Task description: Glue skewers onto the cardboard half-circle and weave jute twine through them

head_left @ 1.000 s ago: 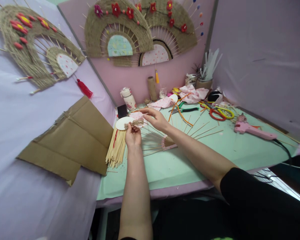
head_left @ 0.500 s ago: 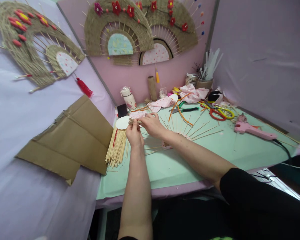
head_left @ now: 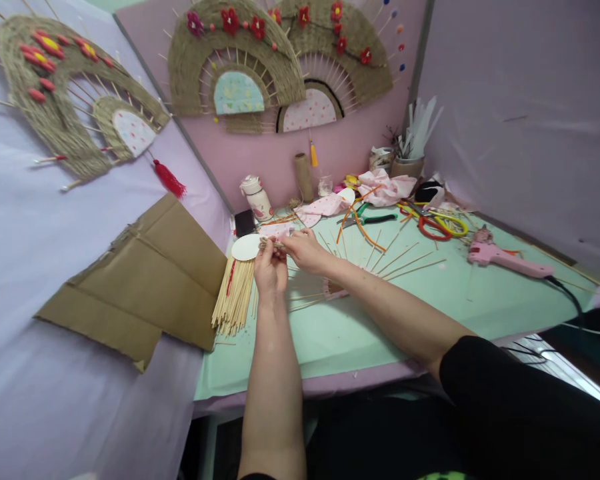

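Observation:
Both my hands meet over the left part of the green-covered table. My left hand [head_left: 271, 268] is closed in a pinch on a small bundle of tan twine [head_left: 264, 244]. Close beside it, the fingers of my right hand [head_left: 305, 250] are closed at the bundle's right end. Part of the twine is hidden by my fingers. Under my right forearm lies a fan frame of thin sticks [head_left: 405, 263] spreading from a pink-edged base [head_left: 334, 288]. A white oval disc [head_left: 247, 247] rests just left of my left hand, on top of a pile of bamboo sticks [head_left: 234, 300].
A pink glue gun [head_left: 510, 257] lies at the right, its cord over the edge. Scissors [head_left: 435, 227], green-handled pliers [head_left: 370, 219], pink cloth [head_left: 385, 188] and a white bottle [head_left: 256, 198] are along the back. Brown cardboard [head_left: 145, 280] leans at the left. Woven fans [head_left: 190, 73] hang on the wall.
My hands stay together at nearly the same place, with the fingers shifting slightly on the twine. A little more of the bundle shows above my left hand. The view has moved very slightly.

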The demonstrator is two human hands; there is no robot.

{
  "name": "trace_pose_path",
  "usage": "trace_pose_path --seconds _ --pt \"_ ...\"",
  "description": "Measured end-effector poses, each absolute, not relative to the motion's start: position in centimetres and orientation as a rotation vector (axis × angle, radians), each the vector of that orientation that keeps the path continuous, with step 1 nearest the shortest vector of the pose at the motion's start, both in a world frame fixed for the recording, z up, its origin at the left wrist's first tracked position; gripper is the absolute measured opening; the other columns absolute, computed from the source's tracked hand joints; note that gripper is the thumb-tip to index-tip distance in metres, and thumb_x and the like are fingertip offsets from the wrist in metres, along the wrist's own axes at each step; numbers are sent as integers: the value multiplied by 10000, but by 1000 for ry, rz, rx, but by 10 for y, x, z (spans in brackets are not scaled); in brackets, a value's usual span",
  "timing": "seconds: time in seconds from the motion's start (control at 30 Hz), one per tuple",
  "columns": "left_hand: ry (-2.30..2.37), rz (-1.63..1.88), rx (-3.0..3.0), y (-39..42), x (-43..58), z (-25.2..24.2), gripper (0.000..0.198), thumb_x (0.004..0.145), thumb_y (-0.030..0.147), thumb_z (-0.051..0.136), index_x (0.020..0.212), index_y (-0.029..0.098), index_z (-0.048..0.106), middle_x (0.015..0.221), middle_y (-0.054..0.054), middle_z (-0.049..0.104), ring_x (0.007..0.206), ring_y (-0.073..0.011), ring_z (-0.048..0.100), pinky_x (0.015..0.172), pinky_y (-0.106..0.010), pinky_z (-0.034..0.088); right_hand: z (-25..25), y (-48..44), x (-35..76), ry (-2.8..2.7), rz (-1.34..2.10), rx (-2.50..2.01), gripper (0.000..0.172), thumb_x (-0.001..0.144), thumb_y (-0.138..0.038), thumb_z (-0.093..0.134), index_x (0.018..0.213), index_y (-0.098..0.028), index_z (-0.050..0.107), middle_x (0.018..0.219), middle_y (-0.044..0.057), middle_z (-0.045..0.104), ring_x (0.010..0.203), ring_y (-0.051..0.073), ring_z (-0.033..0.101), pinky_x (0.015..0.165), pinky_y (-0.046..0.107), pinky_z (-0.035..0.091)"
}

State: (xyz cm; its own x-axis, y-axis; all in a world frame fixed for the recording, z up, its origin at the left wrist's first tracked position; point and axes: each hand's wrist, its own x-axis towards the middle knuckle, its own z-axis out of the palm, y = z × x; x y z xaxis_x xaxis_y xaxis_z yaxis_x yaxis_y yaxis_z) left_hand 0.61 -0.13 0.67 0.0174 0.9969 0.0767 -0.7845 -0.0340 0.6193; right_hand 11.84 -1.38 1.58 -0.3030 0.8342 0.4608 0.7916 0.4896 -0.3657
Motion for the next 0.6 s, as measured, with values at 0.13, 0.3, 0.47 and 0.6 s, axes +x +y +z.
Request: trace_pose_path --seconds 0.13,0.3,0.47,0.6 --pt "436 1504 595 -1 6 6 44 800 157 703 774 136 674 656 31 595 534 -15 476 590 -149 391 15 -11 121 -2111 221 -1299 251 972 -234 369 859 -166 583 851 47 618 896 185 494 884 321 229" --pt "447 1567 630 -1 8 5 81 749 162 751 748 131 676 701 21 632 562 -17 505 610 -152 407 14 -8 123 -2080 304 -1236 257 975 -242 359 860 -171 578 828 27 600 882 175 491 866 310 231" --pt "540 1663 688 0 10 4 186 654 217 822 744 129 685 646 33 613 555 -25 510 623 -170 419 14 -8 123 -2083 310 -1233 249 967 -237 376 839 -174 579 796 20 591 863 175 482 855 309 228" --pt "559 1709 698 0 11 3 287 544 245 874 716 124 679 675 31 627 568 -22 514 606 -163 406 14 -8 124 -2080 324 -1222 240 964 -229 383 839 -174 581 788 21 593 868 176 483 871 316 226"
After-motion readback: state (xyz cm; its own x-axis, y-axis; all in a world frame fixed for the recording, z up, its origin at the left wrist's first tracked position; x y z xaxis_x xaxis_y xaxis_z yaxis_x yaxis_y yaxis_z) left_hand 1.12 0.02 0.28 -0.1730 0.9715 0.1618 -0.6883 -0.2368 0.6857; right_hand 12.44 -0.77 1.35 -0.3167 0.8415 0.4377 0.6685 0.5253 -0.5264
